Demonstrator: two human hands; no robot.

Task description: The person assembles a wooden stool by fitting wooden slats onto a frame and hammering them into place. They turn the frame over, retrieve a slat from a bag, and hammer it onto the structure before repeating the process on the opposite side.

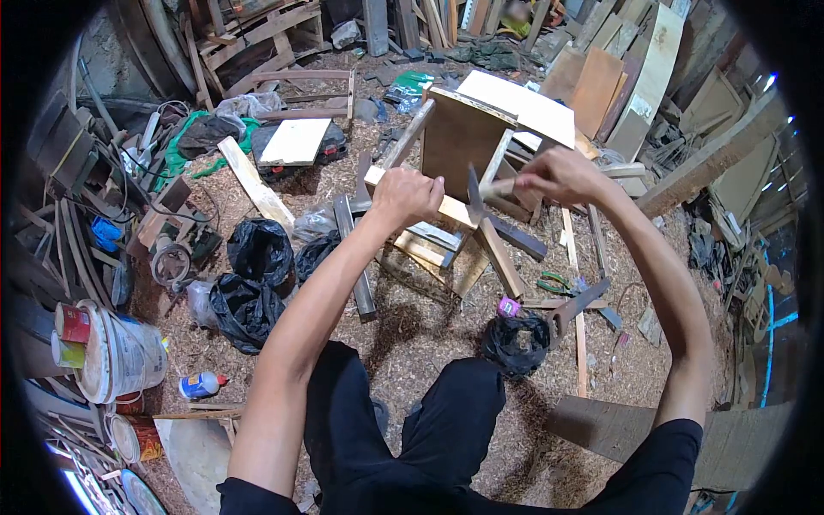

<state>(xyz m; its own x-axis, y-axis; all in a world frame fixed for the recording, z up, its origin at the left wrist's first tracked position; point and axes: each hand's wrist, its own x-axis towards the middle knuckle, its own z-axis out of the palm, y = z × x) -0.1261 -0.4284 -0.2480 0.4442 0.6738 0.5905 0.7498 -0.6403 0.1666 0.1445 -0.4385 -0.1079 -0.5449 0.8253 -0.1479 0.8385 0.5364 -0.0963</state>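
A wooden frame with a brown panel [463, 142] stands tilted on the floor before me, its pale rails joined at the corners. My left hand [407, 197] is closed over the near top rail [455, 211], thumb along its upper side. My right hand [562, 176] is closed around the handle of a hammer [475, 196], to the right of the left hand. Motion blurs the handle, and the dark metal head is at the rail's right end. A loose wood strip [500, 257] leans below that corner.
Near my knees are a black plastic bag [515, 345], a handsaw [577, 311] and green-handled pliers [554, 283]. More black bags [247, 313], a glue bottle [202, 384] and a white bucket [129, 356] stand left. Wood shavings cover the floor; planks [596, 90] lean behind.
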